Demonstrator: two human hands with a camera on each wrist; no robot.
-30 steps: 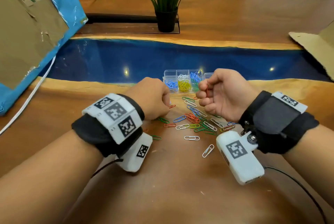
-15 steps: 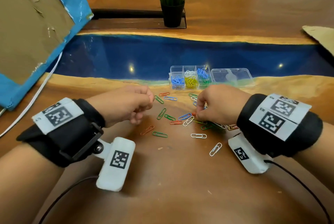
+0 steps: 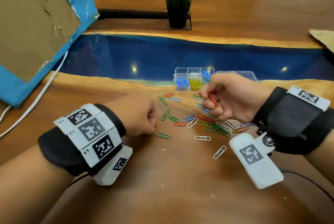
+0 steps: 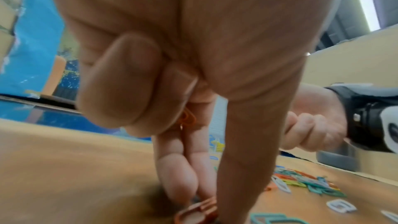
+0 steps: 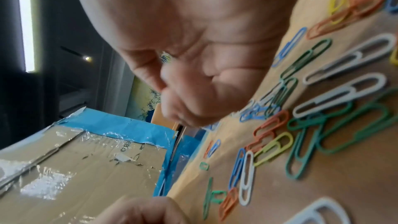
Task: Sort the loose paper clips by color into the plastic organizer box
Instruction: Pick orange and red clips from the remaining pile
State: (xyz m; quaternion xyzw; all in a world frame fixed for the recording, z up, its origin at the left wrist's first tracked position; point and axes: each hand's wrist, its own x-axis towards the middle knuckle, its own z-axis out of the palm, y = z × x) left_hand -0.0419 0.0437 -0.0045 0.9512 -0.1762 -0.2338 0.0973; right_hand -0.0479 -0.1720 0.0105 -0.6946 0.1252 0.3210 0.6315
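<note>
From the head view, the right hand (image 3: 233,97) pinched red clips (image 3: 212,99) above the loose paper clips (image 3: 204,122) on the table (image 3: 180,187), near the organizer box (image 3: 182,81). At the left wrist, the left hand's (image 4: 193,74) fingers (image 4: 178,173) pressed an orange clip (image 4: 196,212). The right wrist view was too blurred to show the grip.

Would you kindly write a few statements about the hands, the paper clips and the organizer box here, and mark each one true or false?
1. The right hand holds red paper clips. True.
2. The left hand rests inside the organizer box. False: its fingertips are down on the wooden table at an orange clip.
3. One box compartment holds yellow clips. True.
4. No green clips remain on the table. False: several do, one beside the left hand.
</note>
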